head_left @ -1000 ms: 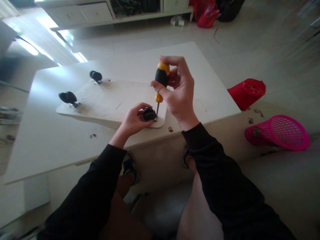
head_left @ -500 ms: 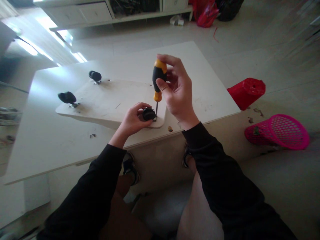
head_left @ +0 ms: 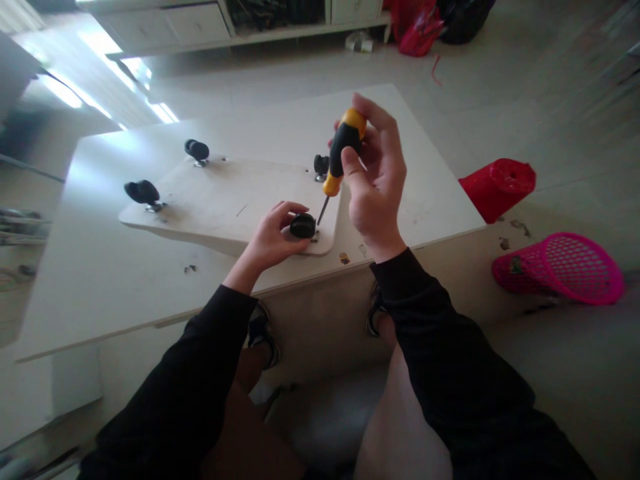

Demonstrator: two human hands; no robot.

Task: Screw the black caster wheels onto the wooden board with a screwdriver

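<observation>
Between the thumb and fingers of my left hand [head_left: 274, 235] is a black caster wheel [head_left: 302, 226] at the near right corner of a white board [head_left: 225, 200]. My right hand [head_left: 376, 175] grips a yellow and black screwdriver [head_left: 345, 143], tilted with its handle up and to the right. Its tip is just above the caster's metal plate [head_left: 315, 237]; whether they touch I cannot tell. Behind the screwdriver another caster [head_left: 321, 165] stands at the board's far right corner. Two more casters, one near [head_left: 143, 193] and one far [head_left: 197, 151], stand at the left end.
The board lies on a white table [head_left: 415, 193]. Right of the table, on the floor, are a red bin [head_left: 500, 189] and a pink mesh basket [head_left: 555, 268], both on their sides. A white cabinet [head_left: 200, 27] and red bags [head_left: 417, 30] are at the back.
My right hand has lifted the screwdriver up and right, and it went from nearly upright to tilted. The far right caster has come into sight. My left hand stays at the near caster.
</observation>
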